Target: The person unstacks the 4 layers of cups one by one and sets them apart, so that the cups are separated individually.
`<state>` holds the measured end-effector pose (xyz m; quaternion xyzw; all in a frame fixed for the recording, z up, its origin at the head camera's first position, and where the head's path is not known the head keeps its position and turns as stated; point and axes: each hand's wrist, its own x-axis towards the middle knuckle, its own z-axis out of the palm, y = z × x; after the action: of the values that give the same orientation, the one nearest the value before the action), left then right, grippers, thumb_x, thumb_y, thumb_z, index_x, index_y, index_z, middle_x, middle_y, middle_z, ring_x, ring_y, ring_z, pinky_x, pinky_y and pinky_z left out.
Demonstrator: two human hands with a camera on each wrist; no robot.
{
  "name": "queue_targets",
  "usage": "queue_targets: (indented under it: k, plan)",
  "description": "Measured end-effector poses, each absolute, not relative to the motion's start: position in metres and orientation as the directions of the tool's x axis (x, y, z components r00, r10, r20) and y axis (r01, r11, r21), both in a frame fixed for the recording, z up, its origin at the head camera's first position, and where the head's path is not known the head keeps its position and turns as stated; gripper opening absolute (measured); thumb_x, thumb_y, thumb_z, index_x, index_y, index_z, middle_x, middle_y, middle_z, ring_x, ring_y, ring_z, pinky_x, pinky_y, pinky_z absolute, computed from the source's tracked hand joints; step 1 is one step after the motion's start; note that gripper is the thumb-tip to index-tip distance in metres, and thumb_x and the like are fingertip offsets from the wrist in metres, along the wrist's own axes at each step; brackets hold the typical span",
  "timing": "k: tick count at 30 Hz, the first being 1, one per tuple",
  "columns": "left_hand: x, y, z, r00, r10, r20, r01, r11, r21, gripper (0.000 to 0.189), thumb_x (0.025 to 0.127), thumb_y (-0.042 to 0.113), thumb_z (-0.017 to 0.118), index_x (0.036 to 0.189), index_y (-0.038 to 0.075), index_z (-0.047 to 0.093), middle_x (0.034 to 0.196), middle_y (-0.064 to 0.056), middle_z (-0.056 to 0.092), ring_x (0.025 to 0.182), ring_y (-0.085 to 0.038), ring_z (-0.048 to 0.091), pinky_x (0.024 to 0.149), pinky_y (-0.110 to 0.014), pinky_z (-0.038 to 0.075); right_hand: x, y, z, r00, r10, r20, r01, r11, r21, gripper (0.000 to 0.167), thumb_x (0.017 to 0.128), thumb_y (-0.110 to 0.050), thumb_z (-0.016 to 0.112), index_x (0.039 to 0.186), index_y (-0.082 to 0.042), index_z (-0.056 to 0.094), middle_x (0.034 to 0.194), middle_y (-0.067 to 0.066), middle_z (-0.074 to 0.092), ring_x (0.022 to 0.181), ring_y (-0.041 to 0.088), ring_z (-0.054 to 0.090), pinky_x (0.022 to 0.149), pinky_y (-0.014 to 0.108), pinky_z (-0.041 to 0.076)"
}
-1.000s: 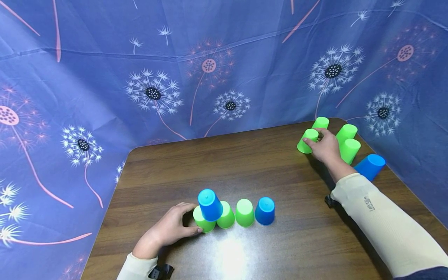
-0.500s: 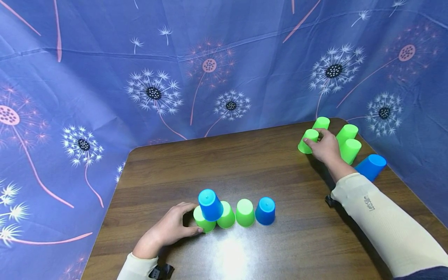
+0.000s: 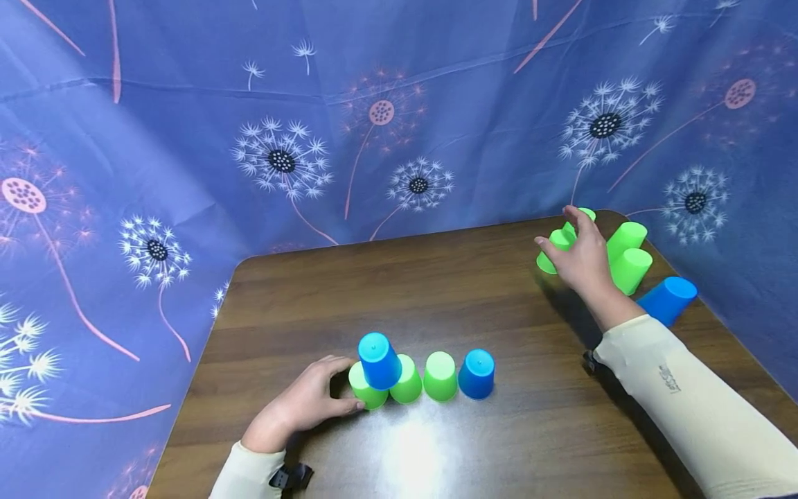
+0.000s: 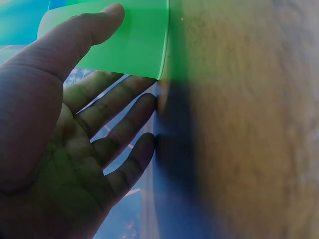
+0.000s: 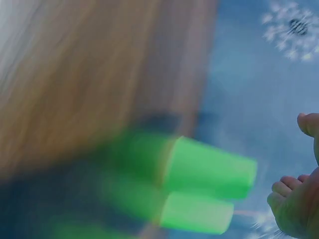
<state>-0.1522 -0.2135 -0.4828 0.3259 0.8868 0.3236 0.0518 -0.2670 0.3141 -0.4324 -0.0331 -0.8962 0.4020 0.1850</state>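
Observation:
Upside-down cups stand in a row near the table's front: a green cup (image 3: 364, 394) at the left, a second green cup (image 3: 408, 382), a third green cup (image 3: 440, 378) and a blue cup (image 3: 476, 375). Another blue cup (image 3: 379, 360) sits on top of the two leftmost green ones. My left hand (image 3: 308, 402) holds the leftmost green cup between thumb and fingers; in the left wrist view the thumb lies across its side. At the back right, my right hand (image 3: 586, 260) hovers with fingers extended just above a green cup (image 3: 547, 262), holding nothing.
Around the right hand stand more green cups: one at the far corner (image 3: 588, 213), and a pair, one behind (image 3: 628, 237) and one in front (image 3: 632, 269). A blue cup (image 3: 668, 301) is near the table's right edge. Patterned blue cloth (image 3: 418, 104) hangs behind the table.
My right hand has let go of the green cup at the back right and risen slightly, its fingers straightening. The left hand keeps its place at the leftmost green cup.

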Motion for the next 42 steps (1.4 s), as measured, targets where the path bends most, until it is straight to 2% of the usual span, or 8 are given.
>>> queue_targets:
  k: [5, 9, 11, 14, 18, 25, 34, 42]
  plan:
    - [-0.152, -0.213, -0.48, -0.786, 0.61, 0.099, 0.533, 0.587, 0.609, 0.052, 0.082, 0.034, 0.092, 0.127, 0.019, 0.07, 0.12, 0.014, 0.071, 0.112, -0.011, 0.062, 0.1, -0.041, 0.052, -0.251, 0.278, -0.405, -0.934, 0.11, 0.34, -0.206, 0.612, -0.763, 0.076, 0.098, -0.039, 0.074, 0.16, -0.013, 0.039, 0.159, 0.013, 0.046, 0.149, 0.035, 0.038, 0.119, 0.056, 0.032]
    - [-0.153, -0.212, -0.478, -0.788, 0.609, 0.086, 0.524, 0.591, 0.614, 0.054, 0.082, 0.034, 0.092, 0.128, 0.018, 0.07, 0.123, 0.012, 0.071, 0.116, -0.012, 0.062, 0.103, -0.041, 0.052, -0.238, 0.242, -0.385, -0.927, 0.0, 0.376, -0.319, 0.528, -0.787, 0.062, 0.096, -0.025, 0.079, 0.149, -0.008, 0.053, 0.147, 0.012, 0.059, 0.139, 0.031, 0.051, 0.116, 0.055, 0.037]
    - [-0.153, -0.212, -0.478, -0.79, 0.608, 0.082, 0.52, 0.593, 0.614, 0.055, 0.081, 0.033, 0.092, 0.129, 0.017, 0.07, 0.124, 0.01, 0.071, 0.118, -0.013, 0.062, 0.104, -0.042, 0.051, -0.23, 0.223, -0.377, -0.921, -0.07, 0.383, -0.367, 0.482, -0.796, 0.057, 0.095, -0.02, 0.08, 0.146, -0.007, 0.057, 0.144, 0.01, 0.062, 0.135, 0.028, 0.055, 0.115, 0.046, 0.04]
    - [-0.154, -0.212, -0.478, -0.789, 0.609, 0.08, 0.521, 0.596, 0.61, 0.055, 0.081, 0.032, 0.093, 0.129, 0.016, 0.071, 0.124, 0.008, 0.071, 0.119, -0.014, 0.062, 0.105, -0.042, 0.051, -0.214, 0.197, -0.368, -0.908, -0.171, 0.383, -0.419, 0.42, -0.805, 0.055, 0.094, -0.013, 0.081, 0.144, -0.008, 0.059, 0.141, 0.008, 0.064, 0.133, 0.026, 0.057, 0.115, 0.043, 0.04]
    - [-0.154, -0.212, -0.478, -0.79, 0.609, 0.076, 0.521, 0.6, 0.607, 0.056, 0.08, 0.032, 0.093, 0.129, 0.015, 0.07, 0.125, 0.007, 0.071, 0.12, -0.015, 0.061, 0.106, -0.042, 0.05, -0.196, 0.169, -0.362, -0.887, -0.293, 0.358, -0.452, 0.392, -0.801, 0.057, 0.094, -0.016, 0.082, 0.145, -0.013, 0.058, 0.142, 0.004, 0.064, 0.134, 0.026, 0.057, 0.117, 0.053, 0.038]
    - [-0.154, -0.212, -0.476, -0.793, 0.606, 0.066, 0.511, 0.602, 0.614, 0.058, 0.08, 0.032, 0.093, 0.131, 0.013, 0.07, 0.126, 0.006, 0.071, 0.121, -0.015, 0.061, 0.107, -0.042, 0.05, -0.179, 0.136, -0.367, -0.856, -0.435, 0.28, -0.454, 0.372, -0.81, 0.063, 0.093, -0.027, 0.083, 0.148, -0.018, 0.056, 0.145, -0.005, 0.061, 0.14, 0.02, 0.052, 0.119, 0.05, 0.037]
    - [-0.156, -0.212, -0.476, -0.792, 0.608, 0.062, 0.512, 0.604, 0.611, 0.057, 0.081, 0.032, 0.093, 0.13, 0.014, 0.07, 0.125, 0.006, 0.072, 0.12, -0.014, 0.062, 0.106, -0.042, 0.05, -0.168, 0.112, -0.373, -0.805, -0.545, 0.235, -0.487, 0.381, -0.786, 0.064, 0.09, -0.032, 0.085, 0.147, -0.02, 0.057, 0.144, -0.005, 0.062, 0.138, 0.023, 0.054, 0.115, 0.053, 0.042]
    - [-0.156, -0.213, -0.477, -0.797, 0.602, 0.052, 0.502, 0.612, 0.611, 0.057, 0.081, 0.034, 0.092, 0.13, 0.015, 0.07, 0.124, 0.008, 0.072, 0.118, -0.013, 0.062, 0.106, -0.042, 0.05, -0.16, 0.093, -0.377, -0.767, -0.611, 0.199, -0.506, 0.384, -0.773, 0.067, 0.088, -0.036, 0.087, 0.146, -0.018, 0.058, 0.142, -0.01, 0.062, 0.134, 0.016, 0.055, 0.111, 0.05, 0.045]
